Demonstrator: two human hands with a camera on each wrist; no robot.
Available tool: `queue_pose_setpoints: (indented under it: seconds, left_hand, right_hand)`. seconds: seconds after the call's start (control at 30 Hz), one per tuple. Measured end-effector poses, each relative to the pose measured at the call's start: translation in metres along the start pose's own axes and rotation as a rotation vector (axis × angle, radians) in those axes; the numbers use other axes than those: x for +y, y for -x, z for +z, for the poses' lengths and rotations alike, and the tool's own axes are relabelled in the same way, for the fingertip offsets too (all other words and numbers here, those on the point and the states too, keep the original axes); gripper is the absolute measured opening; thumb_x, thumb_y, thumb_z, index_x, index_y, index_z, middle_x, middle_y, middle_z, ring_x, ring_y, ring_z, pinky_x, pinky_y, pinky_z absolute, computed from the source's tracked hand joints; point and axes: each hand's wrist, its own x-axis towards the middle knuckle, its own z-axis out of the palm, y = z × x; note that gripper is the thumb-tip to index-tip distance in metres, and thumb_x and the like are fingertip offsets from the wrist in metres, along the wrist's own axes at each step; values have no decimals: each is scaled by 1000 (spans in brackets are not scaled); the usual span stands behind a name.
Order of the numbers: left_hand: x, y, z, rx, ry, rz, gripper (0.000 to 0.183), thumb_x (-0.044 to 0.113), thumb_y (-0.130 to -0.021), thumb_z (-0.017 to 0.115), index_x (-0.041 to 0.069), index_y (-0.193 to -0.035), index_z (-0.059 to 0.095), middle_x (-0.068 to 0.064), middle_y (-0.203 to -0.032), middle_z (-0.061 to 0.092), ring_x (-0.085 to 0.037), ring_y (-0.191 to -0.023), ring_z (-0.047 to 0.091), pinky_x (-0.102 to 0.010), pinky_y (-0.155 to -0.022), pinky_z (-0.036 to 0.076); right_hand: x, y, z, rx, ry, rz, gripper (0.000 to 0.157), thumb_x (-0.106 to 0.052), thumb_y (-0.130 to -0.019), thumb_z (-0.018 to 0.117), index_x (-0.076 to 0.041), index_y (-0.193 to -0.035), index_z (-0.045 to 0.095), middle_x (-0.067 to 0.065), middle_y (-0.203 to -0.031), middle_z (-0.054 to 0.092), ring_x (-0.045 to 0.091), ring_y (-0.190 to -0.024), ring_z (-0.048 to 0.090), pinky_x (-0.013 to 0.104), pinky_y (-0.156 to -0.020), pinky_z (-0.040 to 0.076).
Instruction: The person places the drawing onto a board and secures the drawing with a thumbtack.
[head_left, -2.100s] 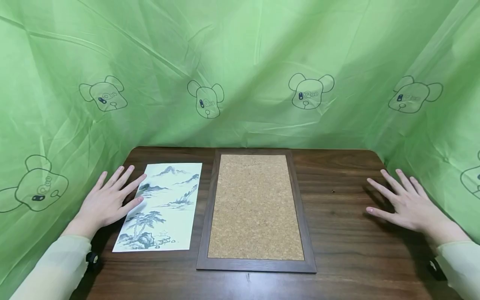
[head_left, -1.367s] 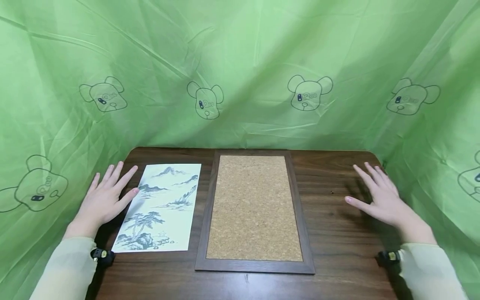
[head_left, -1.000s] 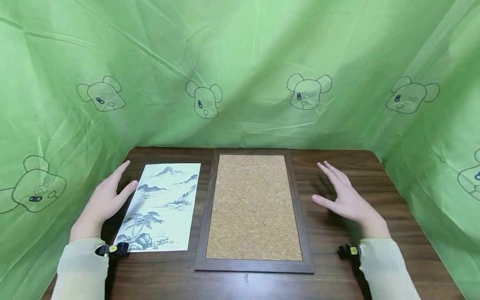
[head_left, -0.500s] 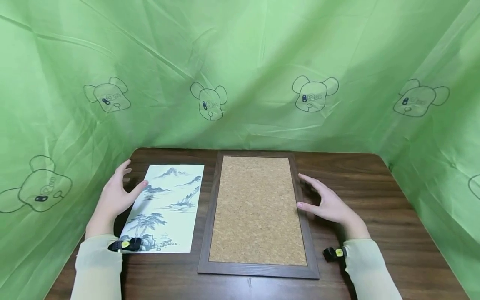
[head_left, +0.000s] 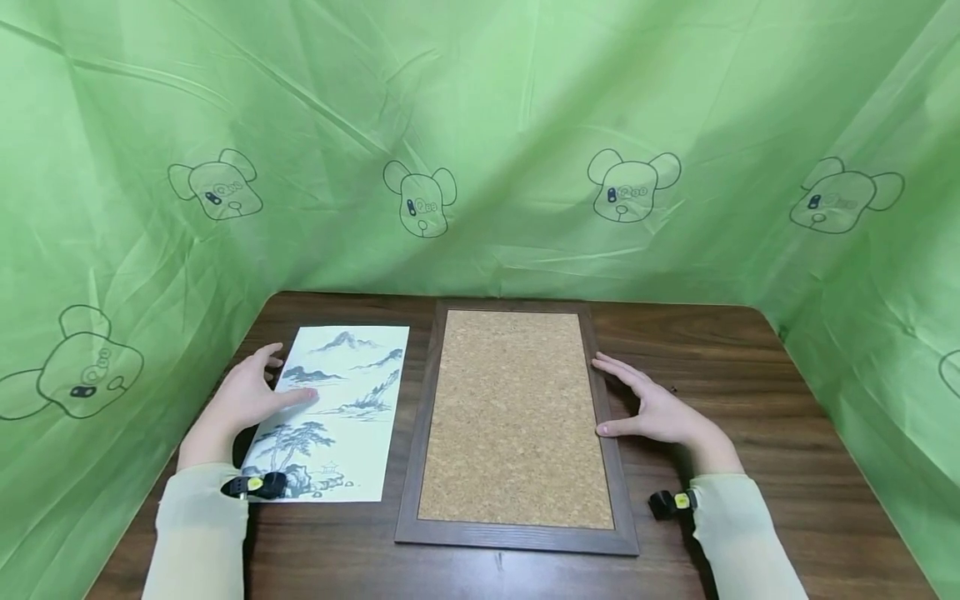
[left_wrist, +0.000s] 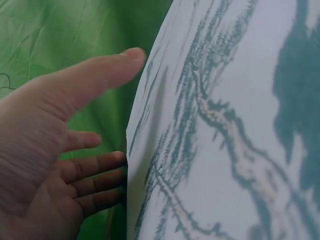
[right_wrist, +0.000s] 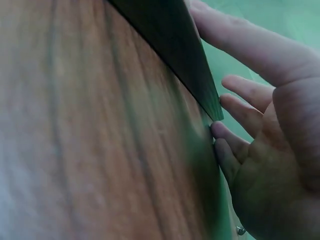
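A white sheet with a blue ink landscape print (head_left: 360,450) lies flat on the left of the table. My left hand (head_left: 243,392) is at its left edge, the thumb reaching over the paper and the other fingers bent beside the edge. The left wrist view has the thumb (left_wrist: 90,77) apart from the fingers, near the sheet (left_wrist: 240,125). Right of the paper lies a cork board (head_left: 517,417) in a dark wooden frame. My right hand (head_left: 663,412) touches its right side with spread thumb and fingertips. That frame edge (right_wrist: 175,50) shows in the right wrist view.
Everything lies on a dark wood-grain table (head_left: 720,350). Green cloth (head_left: 510,100) printed with bear-head outlines surrounds the back and sides. Black bands with small devices sit on both wrists, the left one (head_left: 258,485) overlapping the sheet's lower corner in the head view.
Both hands have moved inward from the table's sides. The right hand has come to the frame's right edge; the left thumb has moved over the sheet. Sheet and board stay put.
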Motion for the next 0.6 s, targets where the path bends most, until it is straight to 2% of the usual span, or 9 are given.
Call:
queue_pose_setpoints:
  seconds: [0.2,0.33,0.6]
  left_hand:
    - [0,2,-1,-67,-41,-13,139,77,-76,88,-10,-166,29,-41,-156,40,-61,-140,40,-78,-109,38]
    - [-2,2,0,-81,-50,1,133,74,-78,89,-7,-166,32,-40,-163,33,-63,-145,29,-80,-110,33]
    - [-3,-3,3,-67,-39,35,118,67,-85,87,-6,-164,38,-38,-163,37,-62,-148,30,-80,-113,30]
  right_hand:
    - [5,-1,-2,-26,-38,33,116,-44,-83,97,-23,-175,28,6,-182,18,44,-165,15,77,-123,20]
    - [6,-2,-1,-28,-43,36,118,-45,-83,97,-25,-176,27,6,-182,18,43,-165,14,77,-123,19]
    - [9,-2,0,-22,-58,31,118,-42,-82,98,-24,-176,27,7,-182,17,43,-166,13,77,-124,18]
